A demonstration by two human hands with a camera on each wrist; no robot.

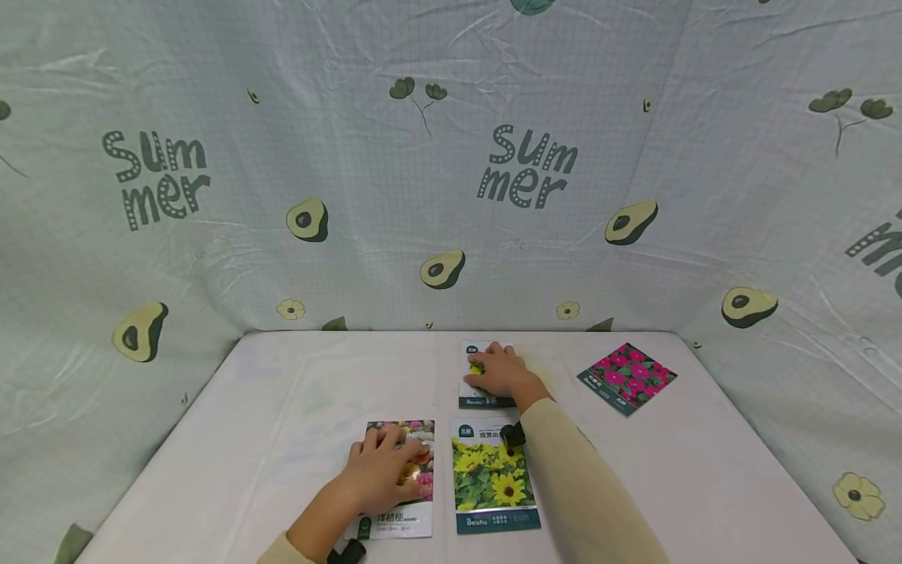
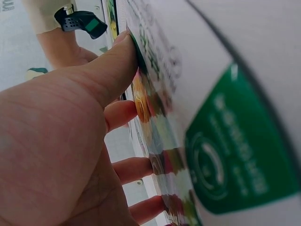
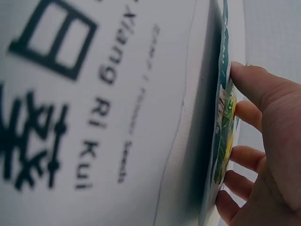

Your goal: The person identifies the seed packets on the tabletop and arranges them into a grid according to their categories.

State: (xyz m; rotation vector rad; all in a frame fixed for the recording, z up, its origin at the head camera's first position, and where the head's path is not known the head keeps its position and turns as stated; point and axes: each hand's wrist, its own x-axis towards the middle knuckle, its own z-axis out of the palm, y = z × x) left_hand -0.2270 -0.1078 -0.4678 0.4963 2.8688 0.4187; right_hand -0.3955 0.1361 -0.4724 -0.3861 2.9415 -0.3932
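Observation:
My left hand (image 1: 380,476) rests with spread fingers on a flower seed packet (image 1: 409,526) with pink blooms and a white lower band, at the near middle of the table. In the left wrist view, its thumb and fingertips touch the printed face. Farther back, my right hand (image 1: 502,373) lies over a smaller seed packet (image 1: 475,402) with yellow flowers and a dark green bottom strip, hiding much of its picture. The right wrist view shows the thumb and fingertips against this packet (image 3: 227,127). Between the hands, a yellow-flower seed packet (image 1: 493,479) lies face up, partly beneath the right wrist's camera.
A seed packet with magenta flowers (image 1: 629,378) lies turned at an angle at the back right. The pale cloth-covered table (image 1: 282,423) meets hanging sheets (image 1: 366,180) printed with avocados at its back and sides.

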